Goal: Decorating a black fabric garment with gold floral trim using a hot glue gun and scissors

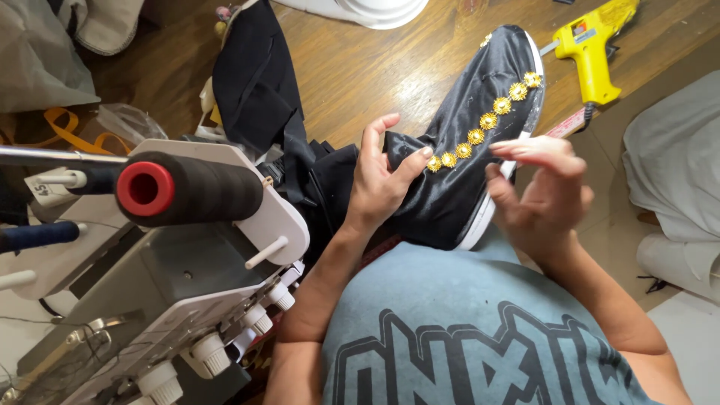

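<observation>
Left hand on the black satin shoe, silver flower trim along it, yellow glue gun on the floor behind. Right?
Not quite. The head view shows the flower trim is gold, not silver. The rest holds: left hand on the black satin shoe, yellow glue gun on the floor behind.

My left hand (379, 180) presses the black satin shoe (469, 142) on my lap, thumb at the low end of its gold flower trim (484, 120); my right hand (544, 191) hovers open beside the white sole; a yellow glue gun (592, 52) lies on the wooden floor (360, 67) beyond.
</observation>
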